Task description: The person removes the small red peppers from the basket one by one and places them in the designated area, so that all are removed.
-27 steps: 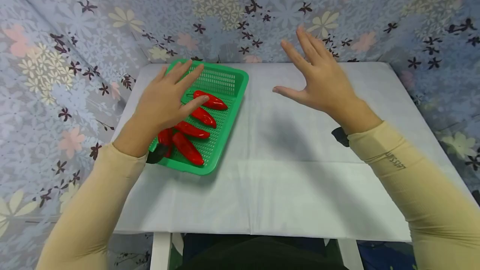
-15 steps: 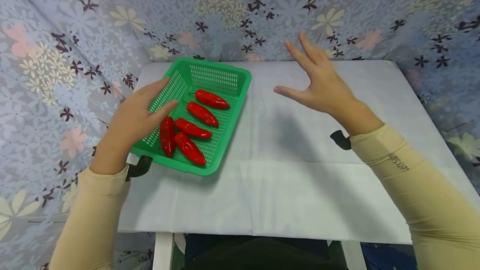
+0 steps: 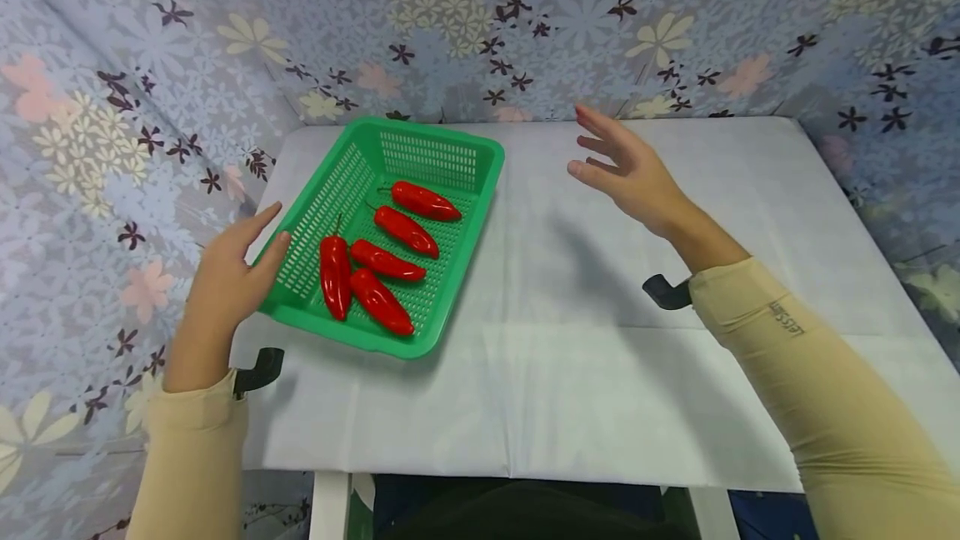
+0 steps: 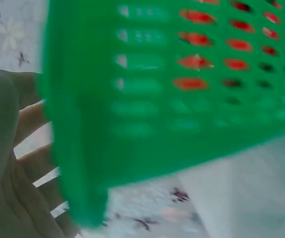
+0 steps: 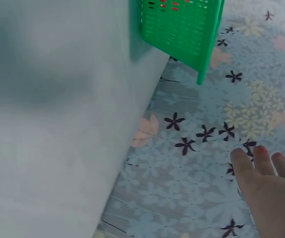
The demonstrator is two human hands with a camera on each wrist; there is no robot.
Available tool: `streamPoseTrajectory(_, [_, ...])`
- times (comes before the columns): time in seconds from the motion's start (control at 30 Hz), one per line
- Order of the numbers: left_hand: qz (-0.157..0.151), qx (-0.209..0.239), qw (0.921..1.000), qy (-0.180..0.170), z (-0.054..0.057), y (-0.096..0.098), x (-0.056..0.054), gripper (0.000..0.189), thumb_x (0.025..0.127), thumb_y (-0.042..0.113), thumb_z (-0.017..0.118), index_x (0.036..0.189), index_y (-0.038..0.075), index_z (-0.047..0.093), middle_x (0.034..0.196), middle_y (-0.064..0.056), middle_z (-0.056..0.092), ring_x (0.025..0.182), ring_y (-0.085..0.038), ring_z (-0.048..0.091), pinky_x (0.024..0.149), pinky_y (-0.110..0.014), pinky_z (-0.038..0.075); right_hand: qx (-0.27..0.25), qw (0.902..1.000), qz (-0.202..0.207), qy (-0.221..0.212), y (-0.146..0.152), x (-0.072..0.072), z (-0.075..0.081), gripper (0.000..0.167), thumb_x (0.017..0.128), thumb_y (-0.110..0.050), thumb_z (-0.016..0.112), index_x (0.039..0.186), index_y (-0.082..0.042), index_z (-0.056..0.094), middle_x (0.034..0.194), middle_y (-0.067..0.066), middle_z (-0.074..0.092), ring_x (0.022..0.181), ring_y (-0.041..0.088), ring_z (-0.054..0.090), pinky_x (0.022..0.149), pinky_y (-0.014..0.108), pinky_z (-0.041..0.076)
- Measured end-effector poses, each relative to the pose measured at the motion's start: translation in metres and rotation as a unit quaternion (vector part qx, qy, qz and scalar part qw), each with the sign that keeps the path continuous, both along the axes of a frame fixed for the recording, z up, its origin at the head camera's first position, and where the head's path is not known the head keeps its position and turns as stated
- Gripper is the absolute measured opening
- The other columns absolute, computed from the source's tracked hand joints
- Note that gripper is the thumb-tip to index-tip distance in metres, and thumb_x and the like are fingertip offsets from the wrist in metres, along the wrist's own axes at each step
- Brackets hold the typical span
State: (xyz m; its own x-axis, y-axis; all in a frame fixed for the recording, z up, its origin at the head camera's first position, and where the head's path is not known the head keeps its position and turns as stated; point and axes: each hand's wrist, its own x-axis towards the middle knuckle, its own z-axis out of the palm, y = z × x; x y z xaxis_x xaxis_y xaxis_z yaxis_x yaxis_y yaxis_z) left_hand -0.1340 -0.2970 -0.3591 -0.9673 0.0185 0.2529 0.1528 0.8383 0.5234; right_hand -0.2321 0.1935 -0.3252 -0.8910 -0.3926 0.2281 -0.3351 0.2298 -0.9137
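A green plastic basket [image 3: 465,273] with slotted walls stands on the left half of the table. Several red chili peppers [image 3: 405,232] lie on its floor. My left hand [image 3: 232,282] is at the basket's left side, thumb and fingers apart. In the left wrist view its fingers [image 4: 38,163] extend toward the green rim, partly hidden behind it; whether they touch it I cannot tell. My right hand [image 3: 633,177] hovers over the right half of the table, fingers loosely bent and holding nothing. The right wrist view catches only some of its fingers [image 5: 268,171].
A white cloth [image 3: 570,390] covers the table. Floral fabric [image 3: 480,32] hangs behind it and along the sides. Dark wrist mounts [image 3: 258,369] stick out beside both sleeve cuffs.
My left hand has drawn back from above the basket to its left side, uncovering all the peppers. My right hand has lowered slightly and its fingers have bent closer together.
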Motion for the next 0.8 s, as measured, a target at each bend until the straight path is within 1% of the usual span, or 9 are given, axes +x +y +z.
streamPoseTrajectory(0.13, [0.031, 0.027, 0.9992, -0.003, -0.018, -0.011, 0.002, 0.051, 0.104, 0.033, 0.053, 0.151, 0.013, 0.049, 0.148, -0.021, 0.05, 0.132, -0.046, 0.046, 0.104, -0.063, 0.033, -0.029, 0.999, -0.004, -0.035, 0.003, -0.001, -0.006, 0.068, 0.1, -0.012, 0.063, 0.16, -0.022, 0.032, 0.163, 0.002, 0.028, 0.144, 0.027, 0.034, 0.111, 0.049, 0.032])
streamPoseTrajectory(0.2, [0.046, 0.047, 0.9977, -0.017, -0.024, -0.015, 0.004, 0.051, 0.105, 0.033, 0.051, 0.152, 0.014, 0.048, 0.148, -0.021, 0.049, 0.13, -0.046, 0.048, 0.103, -0.063, 0.035, -0.044, 0.9979, -0.004, -0.048, 0.004, -0.001, -0.008, 0.067, 0.1, -0.012, 0.063, 0.16, -0.022, 0.033, 0.163, 0.003, 0.028, 0.144, 0.028, 0.033, 0.112, 0.05, 0.031])
streamPoseTrajectory(0.27, [0.056, 0.072, 0.995, -0.041, -0.029, -0.018, 0.005, 0.051, 0.106, 0.035, 0.049, 0.153, 0.017, 0.046, 0.149, -0.02, 0.049, 0.13, -0.046, 0.049, 0.101, -0.062, 0.037, -0.055, 0.9968, -0.004, -0.059, 0.005, -0.002, -0.01, 0.067, 0.1, -0.013, 0.063, 0.159, -0.023, 0.033, 0.163, 0.004, 0.028, 0.144, 0.028, 0.032, 0.112, 0.05, 0.029])
streamPoseTrajectory(0.33, [0.074, 0.087, 0.9906, -0.075, -0.03, -0.019, 0.005, 0.053, 0.106, 0.041, 0.046, 0.155, 0.022, 0.043, 0.15, -0.019, 0.047, 0.13, -0.047, 0.048, 0.1, -0.063, 0.038, -0.062, 0.996, -0.007, -0.064, 0.005, -0.002, -0.011, 0.067, 0.1, -0.012, 0.063, 0.159, -0.024, 0.034, 0.163, 0.004, 0.029, 0.144, 0.028, 0.032, 0.113, 0.05, 0.028])
streamPoseTrajectory(0.4, [0.091, 0.096, 0.9853, -0.108, -0.029, -0.02, 0.006, 0.055, 0.105, 0.046, 0.045, 0.156, 0.027, 0.04, 0.153, -0.02, 0.043, 0.133, -0.047, 0.044, 0.101, -0.065, 0.035, -0.061, 0.9958, -0.011, -0.067, 0.004, -0.003, -0.011, 0.067, 0.1, -0.012, 0.063, 0.159, -0.024, 0.034, 0.163, 0.004, 0.029, 0.144, 0.027, 0.033, 0.113, 0.05, 0.028])
streamPoseTrajectory(0.5, [0.108, 0.105, 0.9792, -0.136, -0.029, -0.021, 0.005, 0.056, 0.104, 0.049, 0.046, 0.156, 0.031, 0.039, 0.155, -0.021, 0.037, 0.135, -0.048, 0.04, 0.101, -0.067, 0.033, -0.06, 0.9955, -0.014, -0.072, 0.002, -0.003, -0.011, 0.067, 0.1, -0.011, 0.063, 0.159, -0.023, 0.034, 0.162, 0.004, 0.03, 0.143, 0.027, 0.034, 0.113, 0.049, 0.029])
streamPoseTrajectory(0.57, [0.112, 0.113, 0.977, -0.142, -0.03, -0.021, 0.004, 0.055, 0.103, 0.048, 0.048, 0.155, 0.032, 0.04, 0.156, -0.021, 0.036, 0.136, -0.046, 0.038, 0.102, -0.066, 0.031, -0.053, 0.9956, -0.017, -0.075, 0.002, -0.003, -0.011, 0.067, 0.1, -0.013, 0.064, 0.159, -0.024, 0.034, 0.162, 0.003, 0.03, 0.144, 0.026, 0.034, 0.112, 0.049, 0.029])
streamPoseTrajectory(0.73, [0.108, 0.132, 0.9764, -0.134, -0.033, -0.02, 0.003, 0.052, 0.104, 0.043, 0.05, 0.154, 0.03, 0.042, 0.154, -0.02, 0.039, 0.128, -0.042, 0.045, 0.099, -0.061, 0.034, -0.03, 0.9958, -0.027, -0.083, 0.003, -0.004, -0.011, 0.069, 0.099, -0.016, 0.066, 0.159, -0.027, 0.033, 0.163, 0.0, 0.03, 0.144, 0.025, 0.033, 0.112, 0.05, 0.03])
streamPoseTrajectory(0.8, [0.104, 0.148, 0.9745, -0.133, -0.035, -0.019, 0.002, 0.051, 0.104, 0.04, 0.051, 0.153, 0.029, 0.043, 0.153, -0.019, 0.041, 0.124, -0.039, 0.048, 0.097, -0.055, 0.036, -0.024, 0.9957, -0.029, -0.085, 0.004, -0.005, -0.01, 0.07, 0.099, -0.016, 0.066, 0.159, -0.027, 0.032, 0.163, 0.0, 0.029, 0.145, 0.025, 0.032, 0.112, 0.05, 0.03])
